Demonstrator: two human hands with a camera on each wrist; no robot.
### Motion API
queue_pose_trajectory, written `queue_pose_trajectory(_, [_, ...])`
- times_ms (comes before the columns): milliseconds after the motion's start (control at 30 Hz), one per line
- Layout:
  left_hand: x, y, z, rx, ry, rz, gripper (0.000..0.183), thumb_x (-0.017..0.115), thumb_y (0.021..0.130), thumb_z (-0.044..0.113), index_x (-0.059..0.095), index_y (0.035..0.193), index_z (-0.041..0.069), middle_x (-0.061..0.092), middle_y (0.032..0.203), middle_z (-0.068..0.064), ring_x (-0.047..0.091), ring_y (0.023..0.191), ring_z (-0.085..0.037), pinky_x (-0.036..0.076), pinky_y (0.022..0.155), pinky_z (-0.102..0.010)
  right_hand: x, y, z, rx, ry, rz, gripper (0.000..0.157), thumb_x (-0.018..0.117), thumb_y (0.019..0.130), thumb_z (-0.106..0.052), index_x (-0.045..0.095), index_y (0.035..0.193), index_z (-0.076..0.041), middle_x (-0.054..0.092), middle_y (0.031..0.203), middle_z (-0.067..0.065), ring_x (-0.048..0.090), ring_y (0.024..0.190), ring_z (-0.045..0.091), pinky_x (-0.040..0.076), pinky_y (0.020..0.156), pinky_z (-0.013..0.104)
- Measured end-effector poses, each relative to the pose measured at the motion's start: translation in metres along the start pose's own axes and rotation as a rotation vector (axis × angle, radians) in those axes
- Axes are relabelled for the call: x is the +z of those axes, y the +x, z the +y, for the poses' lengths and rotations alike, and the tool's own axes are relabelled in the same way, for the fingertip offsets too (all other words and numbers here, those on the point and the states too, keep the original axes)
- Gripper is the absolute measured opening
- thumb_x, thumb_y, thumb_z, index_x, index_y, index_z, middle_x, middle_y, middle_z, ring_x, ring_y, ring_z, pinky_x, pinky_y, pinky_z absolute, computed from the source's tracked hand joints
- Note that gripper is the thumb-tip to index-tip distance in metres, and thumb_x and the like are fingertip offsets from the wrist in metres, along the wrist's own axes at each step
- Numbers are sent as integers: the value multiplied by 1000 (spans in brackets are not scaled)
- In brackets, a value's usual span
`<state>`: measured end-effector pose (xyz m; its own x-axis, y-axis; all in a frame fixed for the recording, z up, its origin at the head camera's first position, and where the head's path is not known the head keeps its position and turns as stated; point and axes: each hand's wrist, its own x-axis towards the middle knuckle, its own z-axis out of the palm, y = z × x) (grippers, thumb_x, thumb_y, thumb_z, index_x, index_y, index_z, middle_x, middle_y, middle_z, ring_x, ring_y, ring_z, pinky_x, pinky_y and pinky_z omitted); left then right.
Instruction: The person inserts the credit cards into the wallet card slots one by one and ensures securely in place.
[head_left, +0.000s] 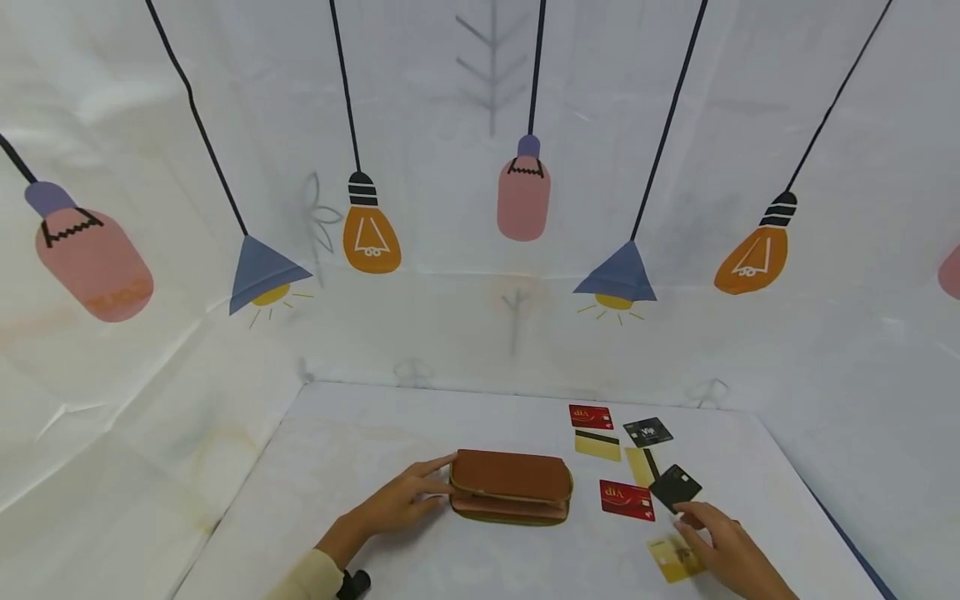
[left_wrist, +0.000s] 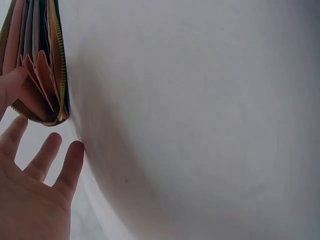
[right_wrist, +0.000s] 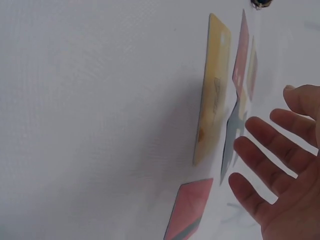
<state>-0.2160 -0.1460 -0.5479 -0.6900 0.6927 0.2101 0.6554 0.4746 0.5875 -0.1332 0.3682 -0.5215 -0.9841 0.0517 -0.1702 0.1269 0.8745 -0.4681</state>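
Observation:
A brown zip-around wallet (head_left: 513, 468) lies on the white table, its zipped side parted. In the left wrist view, folded inner compartments of the wallet (left_wrist: 42, 75) show between gold zip edges. My left hand (head_left: 408, 500) is at the wallet's left end, index fingertip on its upper corner, fingers loosely spread. Over the cards at the right hovers my right hand (head_left: 716, 542), its fingers extended and apart in the right wrist view. Its fingertips are right by the lower corner of a black card (head_left: 677, 485). A gold card (head_left: 670, 560) lies partly under that hand.
Left of the black card is a red VIP card (head_left: 627, 501). Farther back lie another red card (head_left: 591, 417), a gold card with a dark stripe (head_left: 597, 446), a second striped gold card (head_left: 640, 467) and a dark VIP card (head_left: 648, 432). A lamp-printed sheet (head_left: 450, 333) rises behind the table.

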Motion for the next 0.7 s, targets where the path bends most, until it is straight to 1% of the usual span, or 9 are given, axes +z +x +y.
queue_pose_trajectory(67, [1, 3, 2, 17, -11, 4, 28, 63, 98, 14, 72, 124, 21, 37, 161, -7, 43, 141, -33, 43, 107, -54, -1, -1, -1, -6, 18, 3, 33, 66, 96, -20, 63, 124, -2, 71, 108, 6, 62, 89, 16, 59, 84, 43])
queue_pose_trajectory(133, [3, 5, 4, 27, -25, 5, 30, 63, 98, 10, 72, 123, 21, 38, 160, -6, 43, 142, -33, 42, 108, -54, -1, -2, -1, -13, 38, 9, 32, 65, 96, -17, 63, 124, -2, 72, 106, 5, 62, 87, 15, 59, 83, 41])
queue_pose_trajectory(233, [6, 10, 7, 35, -70, 2, 33, 62, 97, 6, 72, 124, 23, 39, 160, -4, 42, 143, -32, 41, 111, -51, 0, -3, 0, -9, 56, 7, 29, 66, 96, -15, 64, 122, -2, 73, 106, 5, 62, 87, 15, 60, 81, 37])
queue_pose_trajectory(300, [9, 13, 8, 45, -113, 13, 35, 61, 97, 3, 72, 124, 22, 42, 158, -4, 43, 142, -33, 42, 111, -49, 1, -4, 2, -10, 60, -2, 29, 67, 95, -17, 66, 120, -2, 73, 106, 6, 63, 88, 15, 60, 80, 37])
queue_pose_trajectory(367, [11, 15, 10, 53, -160, 38, 34, 60, 97, 1, 73, 123, 19, 47, 154, -5, 46, 141, -33, 43, 111, -44, 3, -5, 3, -9, 59, -7, 26, 68, 95, -17, 68, 115, -2, 73, 104, 5, 64, 87, 15, 60, 80, 37])
queue_pose_trajectory(433, [12, 18, 11, 64, -215, 79, 32, 59, 97, -2, 73, 121, 15, 53, 149, -7, 49, 138, -34, 45, 109, -39, 3, -6, 3, -14, 56, -7, 22, 70, 93, -17, 70, 110, -4, 73, 101, 3, 63, 86, 14, 60, 80, 36])
queue_pose_trajectory(533, [14, 21, 12, 70, -278, 139, 28, 61, 97, 0, 75, 117, 12, 59, 142, -10, 53, 134, -35, 46, 108, -32, 1, -8, 3, -28, 48, -6, 15, 71, 91, -16, 73, 104, -8, 72, 98, -2, 61, 83, 11, 60, 81, 34])
queue_pose_trajectory(633, [14, 22, 12, 81, -315, 175, 25, 61, 97, 2, 75, 116, 10, 61, 138, -13, 54, 131, -37, 47, 106, -29, -1, -11, 3, -53, 34, -30, 17, 73, 89, -19, 74, 104, -11, 70, 98, -4, 58, 83, 11, 59, 82, 34])
queue_pose_trajectory(700, [13, 22, 13, 78, -324, 183, 24, 61, 98, 4, 74, 117, 10, 62, 136, -13, 55, 130, -37, 48, 105, -28, -1, -12, 3, -66, 18, -55, 23, 76, 87, -24, 74, 106, -12, 69, 101, -4, 58, 86, 12, 59, 84, 36])
